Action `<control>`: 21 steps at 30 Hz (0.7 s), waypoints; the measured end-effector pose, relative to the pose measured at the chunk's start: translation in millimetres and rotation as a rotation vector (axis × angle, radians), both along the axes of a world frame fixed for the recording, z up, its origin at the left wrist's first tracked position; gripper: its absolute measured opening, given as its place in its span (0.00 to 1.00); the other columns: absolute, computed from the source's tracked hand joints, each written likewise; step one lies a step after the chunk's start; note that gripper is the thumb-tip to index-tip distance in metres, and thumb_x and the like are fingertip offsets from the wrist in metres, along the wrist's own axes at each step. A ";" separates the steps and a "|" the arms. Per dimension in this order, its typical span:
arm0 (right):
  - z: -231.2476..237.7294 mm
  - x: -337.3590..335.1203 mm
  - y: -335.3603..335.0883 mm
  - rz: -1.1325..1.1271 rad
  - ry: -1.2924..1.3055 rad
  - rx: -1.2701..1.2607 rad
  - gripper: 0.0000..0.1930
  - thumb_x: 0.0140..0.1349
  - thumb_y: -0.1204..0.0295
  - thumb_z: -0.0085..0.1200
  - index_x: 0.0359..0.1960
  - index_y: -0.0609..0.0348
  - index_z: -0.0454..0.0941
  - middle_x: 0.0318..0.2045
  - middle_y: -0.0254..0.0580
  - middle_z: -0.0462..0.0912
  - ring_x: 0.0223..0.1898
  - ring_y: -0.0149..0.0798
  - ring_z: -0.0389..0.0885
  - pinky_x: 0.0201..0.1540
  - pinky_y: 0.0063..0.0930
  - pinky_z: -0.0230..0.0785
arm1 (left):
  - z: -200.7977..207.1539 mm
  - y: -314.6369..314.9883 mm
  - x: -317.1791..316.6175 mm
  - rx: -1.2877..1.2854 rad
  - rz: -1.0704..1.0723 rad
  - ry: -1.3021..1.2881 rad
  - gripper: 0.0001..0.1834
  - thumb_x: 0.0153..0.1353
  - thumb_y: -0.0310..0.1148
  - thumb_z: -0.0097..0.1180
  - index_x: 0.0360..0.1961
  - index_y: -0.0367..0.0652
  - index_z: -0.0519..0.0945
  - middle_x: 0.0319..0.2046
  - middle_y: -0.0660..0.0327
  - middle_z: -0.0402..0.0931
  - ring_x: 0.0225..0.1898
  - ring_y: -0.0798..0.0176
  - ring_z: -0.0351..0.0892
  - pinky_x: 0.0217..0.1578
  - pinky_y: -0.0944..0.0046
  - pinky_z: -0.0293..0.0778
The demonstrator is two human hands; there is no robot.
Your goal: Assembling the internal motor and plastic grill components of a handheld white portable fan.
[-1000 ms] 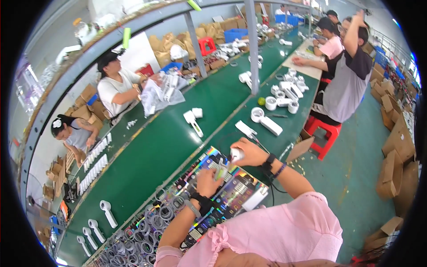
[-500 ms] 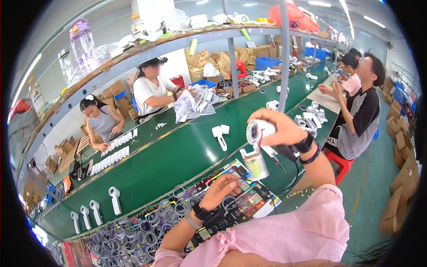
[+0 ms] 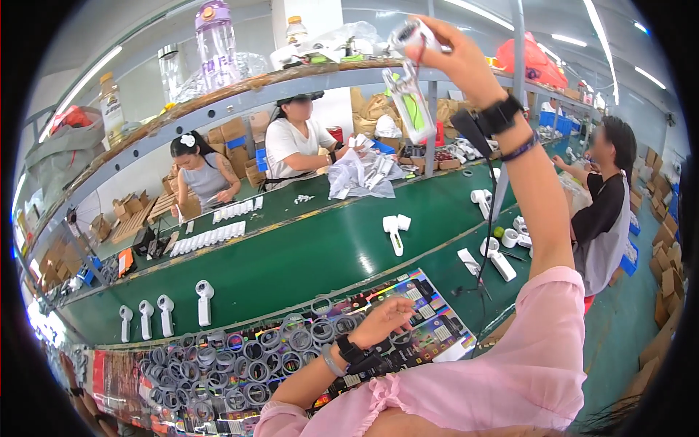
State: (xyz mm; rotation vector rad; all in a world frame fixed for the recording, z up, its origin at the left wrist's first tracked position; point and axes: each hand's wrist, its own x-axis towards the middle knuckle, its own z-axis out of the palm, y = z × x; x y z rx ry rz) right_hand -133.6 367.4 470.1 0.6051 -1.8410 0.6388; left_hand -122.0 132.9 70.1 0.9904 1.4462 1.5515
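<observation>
Above the long green desk (image 3: pixel 313 251), before a grey metal-edged shelf (image 3: pixel 240 100), I see the right fingers (image 3: pixel 443 30) grasping a white plastic device (image 3: pixel 416 118) dangling beneath; the left fingers (image 3: pixel 395 305) curl, released.

A grey metal shelf frame (image 3: pixel 255 97) extends left of the right hand (image 3: pixel 460 60); a white pillar (image 3: pixel 314 20) stands behind it. Lit ceiling tubes (image 3: pixel 569 40) run to that hand's right. A green bench (image 3: pixel 295 256) spans the area beyond the left hand (image 3: pixel 383 322). Green flooring (image 3: pixel 606 336) lies right of both.
</observation>
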 end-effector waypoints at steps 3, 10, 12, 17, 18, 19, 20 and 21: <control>38.1 -35.7 -32.5 -0.093 0.176 0.139 0.28 0.52 0.54 0.66 0.52 0.54 0.79 0.37 0.41 0.83 0.41 0.30 0.78 0.44 0.26 0.69 | -5.4 -11.4 4.1 0.034 -0.002 -0.048 0.18 0.68 0.35 0.51 0.56 0.41 0.71 0.45 0.62 0.75 0.40 0.70 0.77 0.40 0.70 0.74; 85.7 -154.4 -109.3 -0.297 0.130 0.258 0.31 0.47 0.46 0.66 0.54 0.40 0.79 0.41 0.45 0.83 0.45 0.46 0.78 0.46 0.35 0.71 | -18.9 -31.5 5.7 0.019 -0.002 -0.124 0.16 0.68 0.38 0.51 0.54 0.43 0.74 0.40 0.68 0.75 0.38 0.73 0.76 0.39 0.72 0.73; 79.6 -160.0 -138.8 -0.568 -0.013 0.243 0.33 0.45 0.46 0.68 0.57 0.31 0.76 0.51 0.51 0.77 0.55 0.57 0.73 0.56 0.44 0.69 | -24.5 -34.6 2.8 -0.017 -0.016 -0.104 0.16 0.68 0.38 0.51 0.54 0.44 0.74 0.39 0.67 0.75 0.38 0.73 0.76 0.40 0.72 0.74; 70.9 -198.3 -150.5 -0.461 0.002 0.461 0.31 0.50 0.62 0.66 0.60 0.41 0.72 0.49 0.49 0.77 0.53 0.51 0.75 0.55 0.38 0.69 | -30.5 -40.9 2.2 0.002 -0.011 -0.121 0.17 0.68 0.38 0.51 0.54 0.44 0.73 0.40 0.67 0.76 0.39 0.74 0.76 0.40 0.72 0.74; 68.7 -203.0 -149.4 -0.423 0.013 0.528 0.30 0.52 0.69 0.64 0.60 0.49 0.71 0.44 0.49 0.81 0.50 0.48 0.78 0.51 0.33 0.71 | -31.4 -41.0 2.7 0.013 -0.037 -0.118 0.17 0.68 0.38 0.51 0.55 0.43 0.73 0.41 0.67 0.75 0.39 0.74 0.76 0.40 0.72 0.74; 69.8 -207.6 -148.7 -0.421 0.008 0.534 0.30 0.52 0.69 0.64 0.60 0.49 0.71 0.44 0.49 0.81 0.50 0.48 0.78 0.51 0.33 0.71 | -32.5 -40.7 3.3 0.024 -0.065 -0.114 0.17 0.68 0.38 0.51 0.55 0.43 0.72 0.42 0.67 0.75 0.39 0.74 0.75 0.40 0.72 0.74; 73.7 -211.6 -148.0 -0.377 -0.017 0.593 0.31 0.53 0.73 0.61 0.62 0.49 0.69 0.43 0.50 0.81 0.47 0.48 0.79 0.49 0.33 0.72 | -33.8 -40.6 3.5 0.028 -0.066 -0.120 0.17 0.68 0.38 0.51 0.55 0.43 0.72 0.42 0.67 0.75 0.39 0.74 0.75 0.40 0.72 0.74; 72.0 -210.4 -155.3 -0.323 -0.046 0.655 0.32 0.55 0.76 0.59 0.63 0.48 0.66 0.43 0.50 0.81 0.45 0.49 0.80 0.47 0.32 0.73 | -36.1 -41.3 3.8 0.028 -0.057 -0.121 0.18 0.68 0.38 0.51 0.55 0.42 0.72 0.43 0.67 0.75 0.40 0.74 0.76 0.41 0.72 0.74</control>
